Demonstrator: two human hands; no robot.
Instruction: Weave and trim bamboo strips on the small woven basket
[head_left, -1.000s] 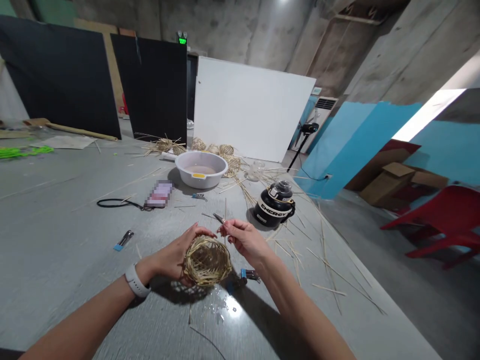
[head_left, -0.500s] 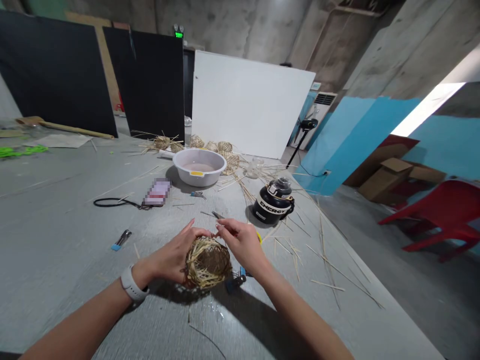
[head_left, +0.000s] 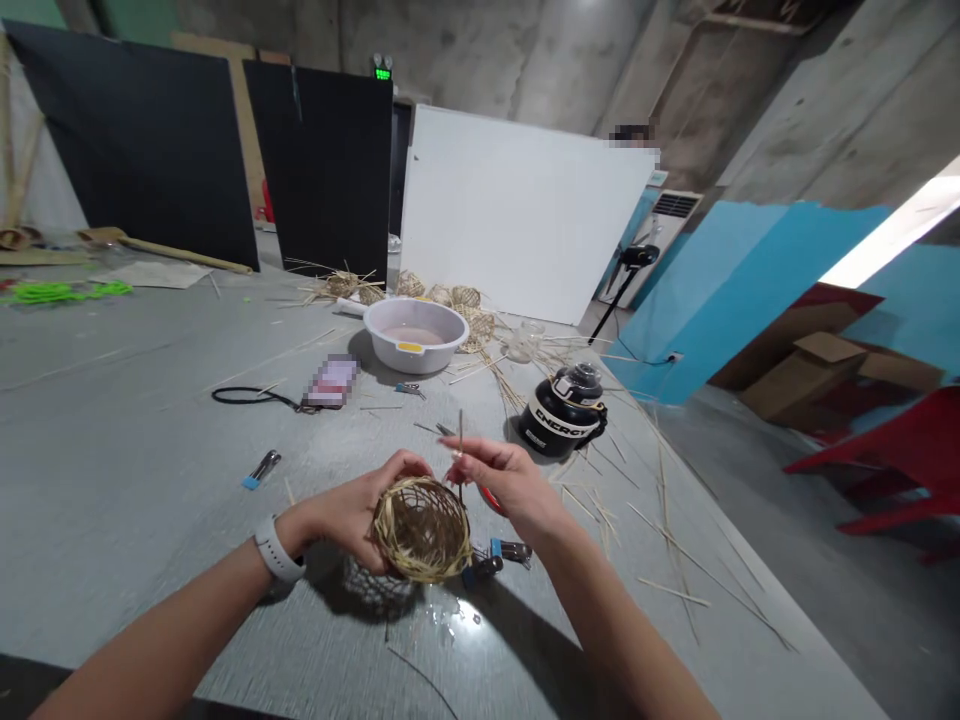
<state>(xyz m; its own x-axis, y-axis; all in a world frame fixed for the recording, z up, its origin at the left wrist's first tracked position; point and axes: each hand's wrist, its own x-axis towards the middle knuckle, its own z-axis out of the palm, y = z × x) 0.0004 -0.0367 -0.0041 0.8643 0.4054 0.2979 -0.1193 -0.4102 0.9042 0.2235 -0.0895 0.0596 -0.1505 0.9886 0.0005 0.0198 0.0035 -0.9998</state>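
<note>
Woven basket (head_left: 422, 532) held low over the near part of the grey surface (head_left: 172, 440), mouth tilted toward the wearer; whether its base touches the surface cannot be told. Left hand (head_left: 354, 512): fingers clamped on the basket's left side, thumb low, the others over the top; right hand (head_left: 514, 485): fingertips pinched on a thin strip (head_left: 460, 422), upright, just beyond the rim's upper right; red handle (head_left: 491, 499) partly hidden under this hand, what it belongs to unclear. Two dark clips, the nearer (head_left: 487, 570) just beside the rim, the other (head_left: 513, 552) a little farther right; black bottle (head_left: 562, 418) beyond the right hand.

Handling, judged: basket light, springy, wall open and easily crushed; wet patch (head_left: 450, 612) below suggests it may be damp and slightly slippery; best hold is a broad, gentle grip round the wall, clear of the loose rim; strip likely bendable, liable to split if pinched hard.
</note>
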